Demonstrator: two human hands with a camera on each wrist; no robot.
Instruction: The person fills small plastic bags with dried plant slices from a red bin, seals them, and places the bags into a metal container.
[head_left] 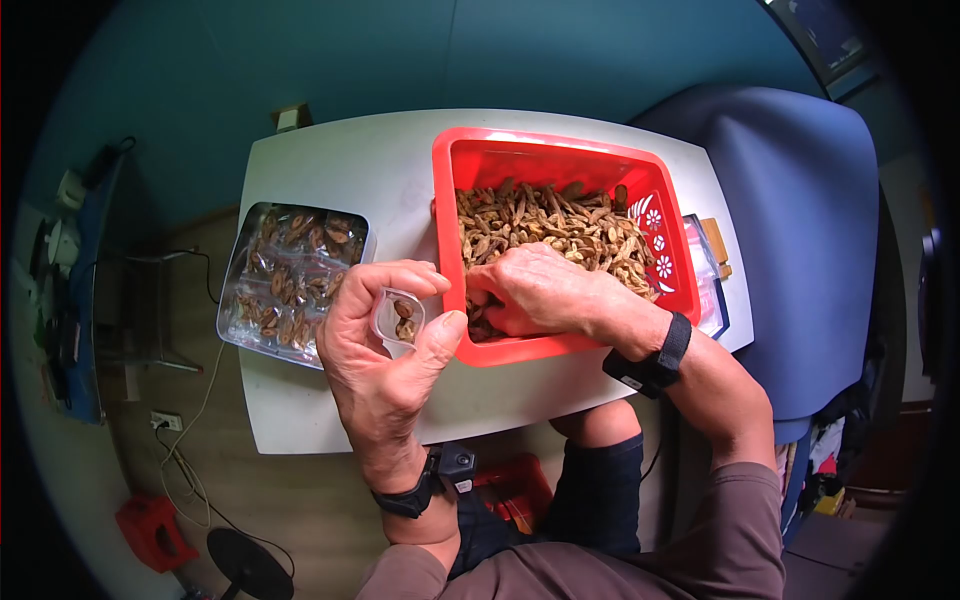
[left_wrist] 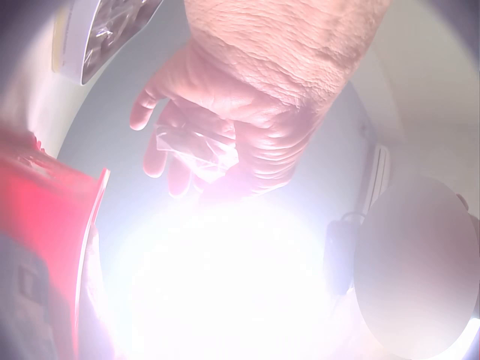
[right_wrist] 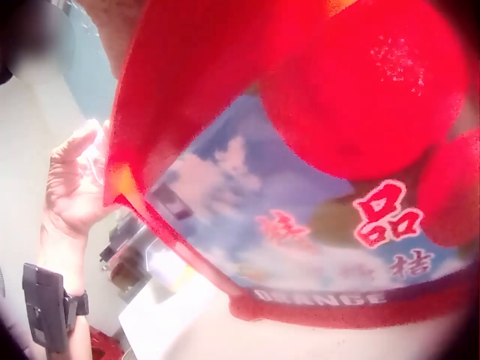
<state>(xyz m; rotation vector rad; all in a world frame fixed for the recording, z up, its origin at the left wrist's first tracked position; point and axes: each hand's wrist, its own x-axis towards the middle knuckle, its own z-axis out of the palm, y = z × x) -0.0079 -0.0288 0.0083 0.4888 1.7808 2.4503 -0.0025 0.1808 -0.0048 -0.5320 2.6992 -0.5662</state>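
A small clear plastic bag (head_left: 384,322) with a few brown dried pieces (head_left: 404,322) in it stands with its mouth spread in my left hand (head_left: 385,375), whose fingers and thumb curl round it. In the left wrist view the same bag (left_wrist: 199,154) lies against the fingers of that hand (left_wrist: 259,97). My right hand (head_left: 535,290) is down inside the red basket (head_left: 560,351), at its near left corner, over the heap of dried pieces (head_left: 560,225). Its fingertips are hidden there. The right wrist view shows the basket's printed outer side (right_wrist: 247,202) but not the right hand's fingers.
Left on the white table (head_left: 300,410) sits a metal tray (head_left: 227,300) holding several filled clear bags (head_left: 290,285). Beyond the basket's right side lie more clear bags (head_left: 702,255) in a dark-edged tray. A blue covered object (head_left: 800,250) stands to the right.
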